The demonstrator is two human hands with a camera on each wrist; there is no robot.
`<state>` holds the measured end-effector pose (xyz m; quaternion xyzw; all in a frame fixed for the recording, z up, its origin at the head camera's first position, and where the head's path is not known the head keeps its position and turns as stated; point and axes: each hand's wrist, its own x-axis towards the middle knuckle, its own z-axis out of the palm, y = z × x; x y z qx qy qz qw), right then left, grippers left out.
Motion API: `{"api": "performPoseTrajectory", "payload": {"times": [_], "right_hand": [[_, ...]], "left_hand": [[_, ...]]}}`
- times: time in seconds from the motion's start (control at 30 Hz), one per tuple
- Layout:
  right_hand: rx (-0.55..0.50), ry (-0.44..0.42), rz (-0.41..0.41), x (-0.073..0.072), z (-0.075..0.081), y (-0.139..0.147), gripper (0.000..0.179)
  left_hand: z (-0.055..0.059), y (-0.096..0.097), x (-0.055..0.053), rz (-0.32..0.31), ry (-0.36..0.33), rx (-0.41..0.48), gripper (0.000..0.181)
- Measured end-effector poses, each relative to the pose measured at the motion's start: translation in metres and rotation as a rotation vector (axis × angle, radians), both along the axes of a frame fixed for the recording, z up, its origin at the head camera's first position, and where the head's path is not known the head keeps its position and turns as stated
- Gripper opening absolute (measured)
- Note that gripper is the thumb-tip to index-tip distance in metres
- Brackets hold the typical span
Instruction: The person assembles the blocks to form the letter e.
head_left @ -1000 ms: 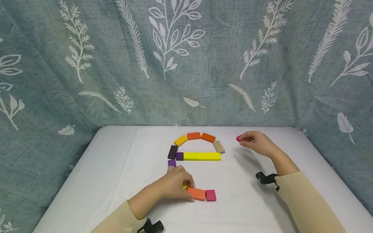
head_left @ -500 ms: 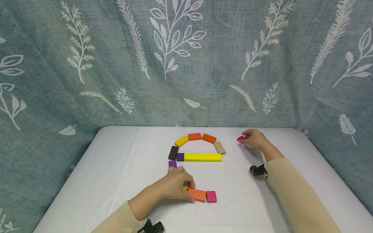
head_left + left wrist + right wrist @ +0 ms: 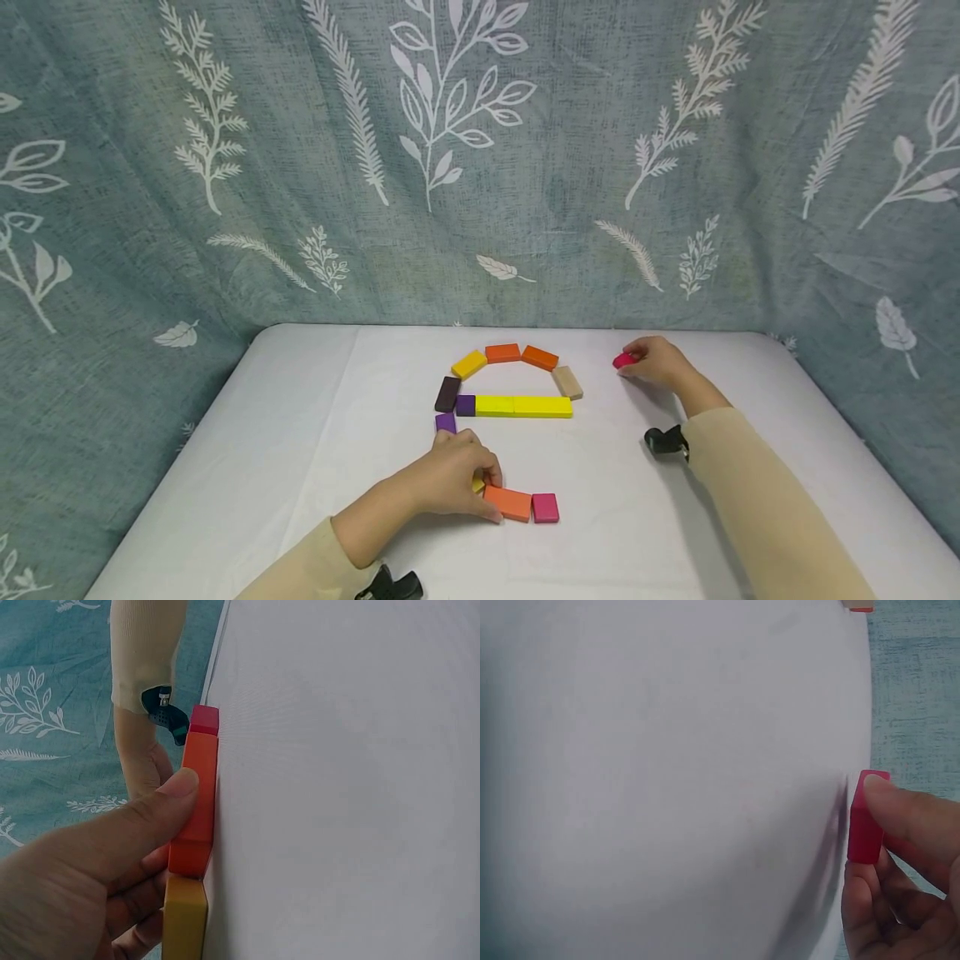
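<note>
My left hand grips an orange block at the lower curve of a block figure, with the thumb on its near side in the left wrist view. A yellow block lies against one end of it, partly hidden in the head view. At the other end sits a pink square block. My right hand pinches a pinkish-red block between thumb and fingers, low over the table at the far right. A purple block shows just above the left hand's knuckles.
An arch of yellow, orange, and beige blocks curves over a row of yellow blocks. A dark block stands at its left side. White cloth covers the table, with a patterned curtain behind.
My right arm has drawn leftward and the fingers have shifted round the pinkish-red block, which is lower and a little further right. My left hand keeps its hold.
</note>
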<state>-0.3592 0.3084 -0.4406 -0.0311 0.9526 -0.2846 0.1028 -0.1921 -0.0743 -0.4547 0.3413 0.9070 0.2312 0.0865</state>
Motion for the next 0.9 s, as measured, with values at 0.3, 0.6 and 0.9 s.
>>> {"api": "performPoseTrajectory", "payload": {"times": [0.3, 0.6, 0.9], "right_hand": [[-0.051, 0.031, 0.091, 0.026, 0.014, 0.002, 0.052], [-0.125, 0.000, 0.247, 0.068, 0.030, -0.005, 0.048], [-0.219, -0.063, 0.411, 0.104, 0.034, -0.020, 0.043]], "left_hand": [[0.000, 0.000, 0.002, 0.001, 0.003, -0.007, 0.030], [0.001, 0.000, 0.002, 0.009, -0.004, -0.014, 0.030], [-0.001, 0.000, 0.002, 0.003, 0.006, -0.010, 0.030]]}}
